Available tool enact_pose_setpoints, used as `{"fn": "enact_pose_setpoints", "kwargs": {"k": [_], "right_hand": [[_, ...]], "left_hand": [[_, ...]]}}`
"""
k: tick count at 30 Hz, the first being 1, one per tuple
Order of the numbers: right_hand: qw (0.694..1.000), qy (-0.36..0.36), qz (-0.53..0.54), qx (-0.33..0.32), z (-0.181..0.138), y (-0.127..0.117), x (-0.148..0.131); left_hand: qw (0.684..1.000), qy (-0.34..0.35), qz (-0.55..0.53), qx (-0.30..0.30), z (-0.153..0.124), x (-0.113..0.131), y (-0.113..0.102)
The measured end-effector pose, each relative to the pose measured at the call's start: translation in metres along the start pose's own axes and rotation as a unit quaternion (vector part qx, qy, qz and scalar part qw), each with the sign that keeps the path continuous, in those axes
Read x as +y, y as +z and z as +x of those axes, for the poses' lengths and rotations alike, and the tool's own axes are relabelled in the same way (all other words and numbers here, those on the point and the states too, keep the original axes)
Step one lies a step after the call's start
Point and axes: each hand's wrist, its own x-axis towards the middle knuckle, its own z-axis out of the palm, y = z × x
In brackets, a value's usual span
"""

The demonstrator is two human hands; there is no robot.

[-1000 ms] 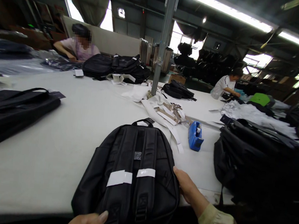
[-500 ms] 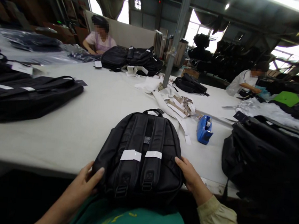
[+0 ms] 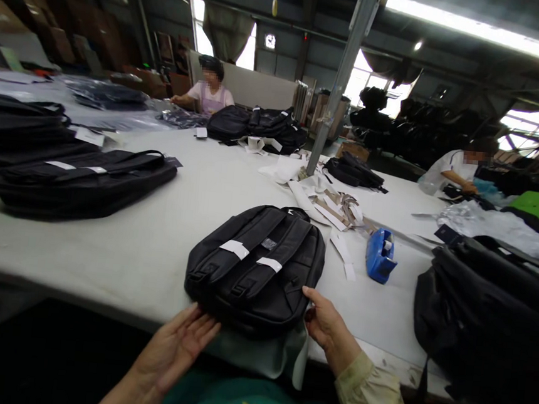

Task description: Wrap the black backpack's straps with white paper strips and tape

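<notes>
A black backpack (image 3: 257, 261) lies straps-up at the table's front edge, turned at an angle, its top handle pointing away from me. White paper bands wrap both shoulder straps. My right hand (image 3: 327, 323) grips its right side, thumb on top and fingers curled beneath. At the lower left corner my left hand (image 3: 176, 345) is palm up with fingers stretched out, the tips by the bag's bottom edge; whether they touch it I cannot tell. Below the bag, a pale sheet (image 3: 279, 357) hangs over the table edge.
More black backpacks lie on the left (image 3: 83, 179) and pile up on the right (image 3: 482, 302). A blue tape dispenser (image 3: 380, 256) stands right of my bag, near paper scraps (image 3: 335, 204) and a metal post (image 3: 338, 88). Two co-workers (image 3: 213, 93) work across the table.
The backpack has turned anticlockwise and moved off my body onto the table. My left hand has let go of its left side and slid to the bottom edge, fingers opened.
</notes>
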Motion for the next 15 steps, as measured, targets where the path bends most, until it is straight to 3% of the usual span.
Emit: {"fn": "enact_pose_setpoints", "kwargs": {"k": [2, 4, 5, 7, 9, 10, 11, 12, 15], "right_hand": [[0.995, -0.016, -0.092, 0.019, 0.0, -0.006, -0.002], [0.967, -0.099, -0.221, 0.074, -0.004, -0.016, -0.005], [0.936, -0.167, -0.287, 0.116, -0.009, -0.02, -0.007], [0.837, -0.332, -0.396, 0.181, -0.02, -0.024, -0.007], [0.739, -0.463, -0.457, 0.177, -0.031, -0.022, -0.001], [0.713, -0.498, -0.469, 0.153, -0.034, -0.019, 0.003], [0.707, -0.51, -0.473, 0.13, -0.035, -0.016, 0.007], [0.72, -0.5, -0.466, 0.116, -0.032, -0.013, 0.01], [0.822, -0.392, -0.39, 0.138, -0.009, -0.013, 0.014]], "left_hand": [[0.998, -0.061, 0.011, -0.023, -0.007, -0.015, 0.008], [0.996, -0.083, 0.037, -0.016, -0.007, -0.02, 0.018], [0.995, -0.083, 0.058, 0.002, -0.004, -0.02, 0.023], [0.989, -0.079, 0.116, 0.051, 0.005, -0.018, 0.032], [0.981, -0.081, 0.156, 0.081, 0.015, -0.017, 0.039], [0.981, -0.081, 0.154, 0.083, 0.019, -0.018, 0.042], [0.985, -0.075, 0.136, 0.078, 0.023, -0.02, 0.044], [0.989, -0.069, 0.111, 0.067, 0.026, -0.021, 0.044], [0.997, -0.04, 0.061, 0.027, 0.034, -0.023, 0.032]]}}
